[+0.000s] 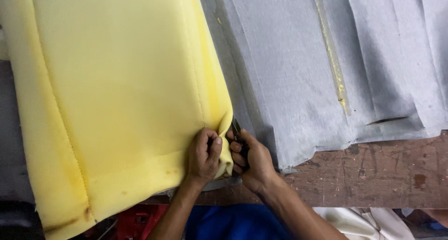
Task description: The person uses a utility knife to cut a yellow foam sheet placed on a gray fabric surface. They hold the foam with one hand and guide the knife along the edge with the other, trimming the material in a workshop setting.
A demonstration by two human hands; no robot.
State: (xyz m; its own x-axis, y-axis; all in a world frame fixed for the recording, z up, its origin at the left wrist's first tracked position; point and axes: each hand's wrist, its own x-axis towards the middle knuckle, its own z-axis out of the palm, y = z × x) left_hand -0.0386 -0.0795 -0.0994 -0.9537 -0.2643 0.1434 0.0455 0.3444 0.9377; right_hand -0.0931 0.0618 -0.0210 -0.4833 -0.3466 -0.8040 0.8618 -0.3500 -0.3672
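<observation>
A big yellow foam cushion (116, 95) with stitched seams lies over the left half of the bench. My left hand (203, 155) pinches the foam's lower right corner edge. Right beside it, my right hand (249, 161) is closed on a pair of dark scissors (236, 128), whose blades point up along the foam's right edge where it meets the grey fabric. The two hands touch at the corner.
Grey fabric (326, 67) with folds, a slit and a yellow glue streak covers the right side. A scratched brown wooden bench edge (373, 174) runs below it. Blue cloth (238, 223), a red object (137, 221) and white cloth (373, 223) lie beneath the bench front.
</observation>
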